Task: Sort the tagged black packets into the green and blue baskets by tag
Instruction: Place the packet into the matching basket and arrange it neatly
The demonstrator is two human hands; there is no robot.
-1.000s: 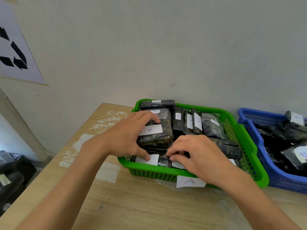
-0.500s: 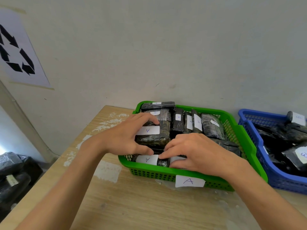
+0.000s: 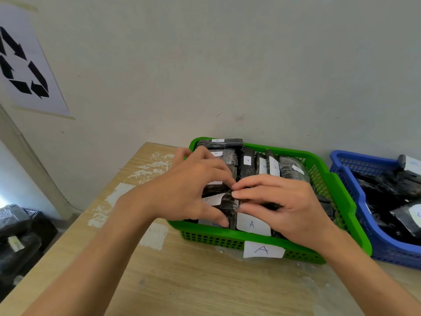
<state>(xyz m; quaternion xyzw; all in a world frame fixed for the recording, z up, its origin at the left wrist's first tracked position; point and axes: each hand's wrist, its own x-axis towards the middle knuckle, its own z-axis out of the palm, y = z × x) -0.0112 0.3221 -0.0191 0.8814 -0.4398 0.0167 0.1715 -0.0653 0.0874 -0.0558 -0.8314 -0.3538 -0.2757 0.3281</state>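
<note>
Packets [image 3: 247, 164] fill green basket [image 3: 341, 197], wooden table [image 3: 193, 281].

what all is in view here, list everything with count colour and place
green basket: one, green, on the table by the wall, white "A" label on its front
blue basket: one, blue, right of the green one, partly cut off
black packets: many, black with white tags, packed in both baskets; exact count unclear
table: one, light wood, worn white patches
recycling sign: one, white with black arrows, on the wall at left
dark bags: several, black, on the floor at lower left
left hand: over the green basket's packets
right hand: beside it, fingertips meeting
</note>
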